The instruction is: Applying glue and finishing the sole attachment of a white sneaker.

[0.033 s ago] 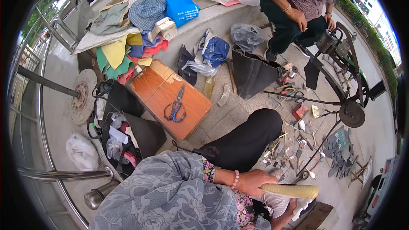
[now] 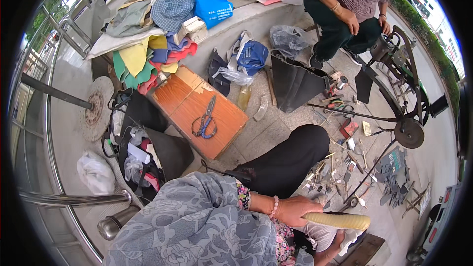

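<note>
A shoe (image 2: 340,220) with a ribbed tan sole and some white material beneath it lies across my lap, sole side up. My left hand (image 2: 294,211), with a pink bead bracelet at the wrist, is closed round its left end. Lower down, my right hand (image 2: 331,250) grips the white part at the other end; its fingers are partly hidden. Just beyond the shoe, small tools and scraps (image 2: 340,172) are strewn over the paving. A brown wooden block (image 2: 365,251) sits beside my right hand.
Scissors (image 2: 206,123) rest on an orange-brown wooden box (image 2: 180,96). A hand-cranked sewing machine (image 2: 401,79) stands at right, near a seated person (image 2: 347,17). An open black bag (image 2: 170,155) is at left, by a metal railing (image 2: 74,199). Black sheet material (image 2: 295,83) stands ahead.
The whole view has shifted very slightly. Both hands keep the same hold on the shoe, and the seated person's head tips a little lower.
</note>
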The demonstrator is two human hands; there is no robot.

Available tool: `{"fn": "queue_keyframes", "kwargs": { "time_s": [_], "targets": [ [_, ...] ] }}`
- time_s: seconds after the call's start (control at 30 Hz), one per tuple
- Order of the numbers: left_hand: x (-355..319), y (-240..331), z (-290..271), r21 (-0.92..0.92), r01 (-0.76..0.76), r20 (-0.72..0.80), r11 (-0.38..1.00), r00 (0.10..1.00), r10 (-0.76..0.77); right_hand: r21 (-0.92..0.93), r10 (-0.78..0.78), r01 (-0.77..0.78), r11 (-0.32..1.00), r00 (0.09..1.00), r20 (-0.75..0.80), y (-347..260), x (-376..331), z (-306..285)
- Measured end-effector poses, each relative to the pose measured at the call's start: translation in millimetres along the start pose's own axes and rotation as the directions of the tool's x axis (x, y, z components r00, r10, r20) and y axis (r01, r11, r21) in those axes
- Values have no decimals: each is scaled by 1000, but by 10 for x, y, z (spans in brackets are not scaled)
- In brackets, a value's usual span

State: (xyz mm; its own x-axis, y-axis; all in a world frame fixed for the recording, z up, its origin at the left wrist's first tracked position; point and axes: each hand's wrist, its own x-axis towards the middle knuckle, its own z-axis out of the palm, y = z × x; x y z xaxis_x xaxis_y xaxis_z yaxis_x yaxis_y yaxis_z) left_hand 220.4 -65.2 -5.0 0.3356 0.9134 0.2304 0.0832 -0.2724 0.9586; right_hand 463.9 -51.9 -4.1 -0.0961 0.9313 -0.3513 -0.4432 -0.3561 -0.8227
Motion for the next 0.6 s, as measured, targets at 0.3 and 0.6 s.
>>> {"fn": "queue_keyframes", "kwargs": {
  "time_s": [0.3,0.6],
  "targets": [
    [-92,54,2,46,-30,10,999,1000,29,-104,-161,150,983,980,-116,57,25,319],
    [-171,114,-29,79,-39,-23,996,999,41,-257,-208,188,948,977,-52,83,66,467]
  ]
}}
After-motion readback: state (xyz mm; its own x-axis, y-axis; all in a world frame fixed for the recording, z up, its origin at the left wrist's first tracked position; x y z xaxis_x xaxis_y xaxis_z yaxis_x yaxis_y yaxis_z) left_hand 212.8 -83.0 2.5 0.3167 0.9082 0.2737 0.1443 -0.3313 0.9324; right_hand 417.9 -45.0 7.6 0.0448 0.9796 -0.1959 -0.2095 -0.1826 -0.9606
